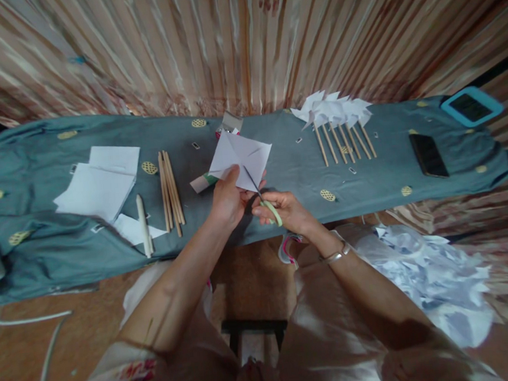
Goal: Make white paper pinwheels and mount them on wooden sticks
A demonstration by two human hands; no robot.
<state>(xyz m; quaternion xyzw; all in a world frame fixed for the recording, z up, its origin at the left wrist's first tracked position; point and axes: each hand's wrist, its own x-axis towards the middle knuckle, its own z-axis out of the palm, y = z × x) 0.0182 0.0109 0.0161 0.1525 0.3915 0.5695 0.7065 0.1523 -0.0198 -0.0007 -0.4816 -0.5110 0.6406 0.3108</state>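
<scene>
At the bottom right of the frame, beside the person's lap, a heap of white paper scraps [434, 275] lies on the floor. By the look of it, a good deal of cutting is already done.

Just above the lap, near the centre, the left hand [228, 201] pinches the lower edge of a square sheet of paper [244, 154], thumb on top, and holds it tilted just over the near edge of the cloth-covered table [40, 245]. The right hand [289, 211] is closed through the green handles of a pair of scissors [270, 208]. The blades point up into the sheet along a crease that runs from a corner toward the middle. That cut looks partly made. How many of the other corners are cut cannot be told.

Further back on the left, a stack of white sheets [100, 189] lies uncut. A white pen-like tool [143, 224] lies just to its right, and a bundle of bare wooden sticks [170, 192] lies beyond that. So there is material for several more.

At the upper right, a row of finished paper pinwheels [333, 111] lies on the cloth with the sticks already attached. A black phone [429, 154] and a tablet in a blue case [471, 106] lie further right. A striped curtain [240, 37] hangs behind the table.
</scene>
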